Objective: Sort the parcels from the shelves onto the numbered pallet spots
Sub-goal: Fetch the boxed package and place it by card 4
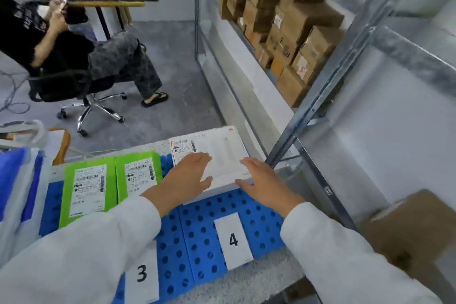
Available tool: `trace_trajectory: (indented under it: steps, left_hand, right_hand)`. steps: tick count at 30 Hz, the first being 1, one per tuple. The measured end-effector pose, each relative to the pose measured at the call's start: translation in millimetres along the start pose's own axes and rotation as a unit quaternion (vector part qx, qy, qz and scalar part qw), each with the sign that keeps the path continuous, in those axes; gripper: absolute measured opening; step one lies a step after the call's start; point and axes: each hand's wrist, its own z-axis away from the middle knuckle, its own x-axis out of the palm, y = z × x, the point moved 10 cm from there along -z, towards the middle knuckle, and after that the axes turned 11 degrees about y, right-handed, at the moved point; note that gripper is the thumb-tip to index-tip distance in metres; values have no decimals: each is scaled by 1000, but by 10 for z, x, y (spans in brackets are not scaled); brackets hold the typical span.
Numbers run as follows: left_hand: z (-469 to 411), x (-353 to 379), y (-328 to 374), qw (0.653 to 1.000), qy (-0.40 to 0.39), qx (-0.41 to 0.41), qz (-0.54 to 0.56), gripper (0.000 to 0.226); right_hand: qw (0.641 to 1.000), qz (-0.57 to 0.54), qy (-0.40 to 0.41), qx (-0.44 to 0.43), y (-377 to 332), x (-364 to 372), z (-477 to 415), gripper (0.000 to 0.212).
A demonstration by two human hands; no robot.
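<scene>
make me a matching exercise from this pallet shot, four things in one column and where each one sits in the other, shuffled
Things:
1. white parcel
2. green parcels
3. brown boxes
4. left hand

Places:
A. stacked on the metal shelf
B. on the blue pallet beyond the "4" label, between both hands
C. flat on the white parcel's top
D. side by side on the pallet, left of the white parcel

Pairs: 1-B, 2-D, 3-A, 4-C

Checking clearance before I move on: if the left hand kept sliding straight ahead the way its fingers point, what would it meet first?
The left hand already lies flat on the white parcel, fingers pointing up-right across its top. Going on, it would only sweep that top toward the parcel's far edge; beyond that lies the shelf frame, though depth is unclear.
</scene>
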Motion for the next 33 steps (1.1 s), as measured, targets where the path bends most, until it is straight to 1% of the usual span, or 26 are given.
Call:
trace_trajectory:
  steps: [3, 7, 9, 14, 18, 22, 26, 28, 30, 33]
  left_hand:
    - [229, -200, 354, 999, -6, 39, -32, 68]
    - [520, -509, 883, 997, 11, 73, -31, 77]
    - [710, -639, 1180, 995, 25, 96, -29, 79]
    - [1323, -859, 1922, 984, 46, 169, -15, 76]
    - [1715, -926, 2447, 972, 48, 229, -19, 76]
    - [2003, -952, 2908, 961, 45, 272, -6, 77]
    - [2373, -749, 3230, 945, 21, 326, -17, 74]
    - [2534, -630, 3349, 936, 7, 352, -21, 72]
    - [2657, -592, 3480, 927, 1, 376, -6, 71]
    - [2867, -625, 3649, 915, -4, 402, 26, 77]
  right_hand:
    - [998, 3, 61, -11, -116, -387, 403, 63]
    - [990, 21, 137, -20, -230, -989, 1027, 53]
    - [985, 46, 166, -17, -250, -1246, 1357, 53]
    - [975, 51, 214, 26, -232, -1649, 2227, 58]
    - [966, 73, 241, 52, -247, -1837, 2894, 57]
    - [955, 78, 264, 110, -183, -2024, 3530, 58]
    - [953, 68, 222, 197, -50, -1964, 4146, 67]
    - [947, 72, 217, 226, -15, -1888, 4469, 70]
    - [935, 69, 234, 259, -7, -1886, 4785, 72]
    - [914, 73, 271, 292, -128, -1945, 5183, 68]
